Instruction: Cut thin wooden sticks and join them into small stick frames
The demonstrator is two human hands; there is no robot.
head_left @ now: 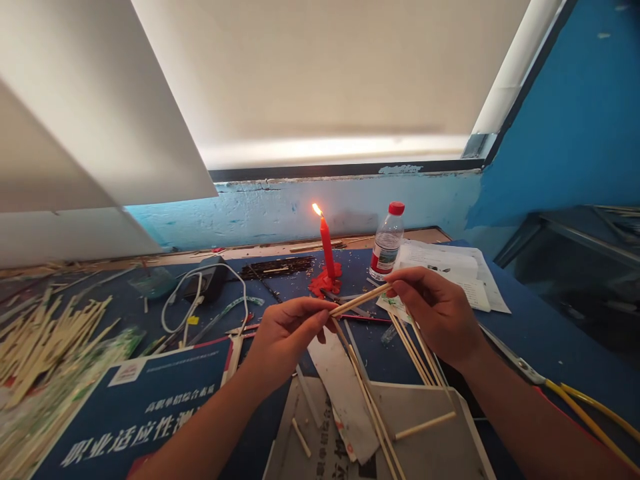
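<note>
My left hand (pixel 295 337) pinches one end of a short pale wooden stick (pixel 361 301), and my right hand (pixel 433 310) pinches its other end. The piece slants slightly upward to the right and may be more than one stick side by side. Beyond it stands a lit red candle (pixel 327 248), upright in a patch of melted red wax (pixel 326 283). Long thin sticks (pixel 373 407) run from below my left hand toward the front edge. More sticks (pixel 410 347) lie beneath my right hand.
A capped water bottle (pixel 387 243) stands behind my right hand, beside papers (pixel 465 270). Scissors (pixel 533 373) with yellow handles lie at right. A blue book (pixel 150 407), a stick pile (pixel 50 333), a white cable (pixel 200 267) and dark sticks (pixel 277 267) occupy the left and back.
</note>
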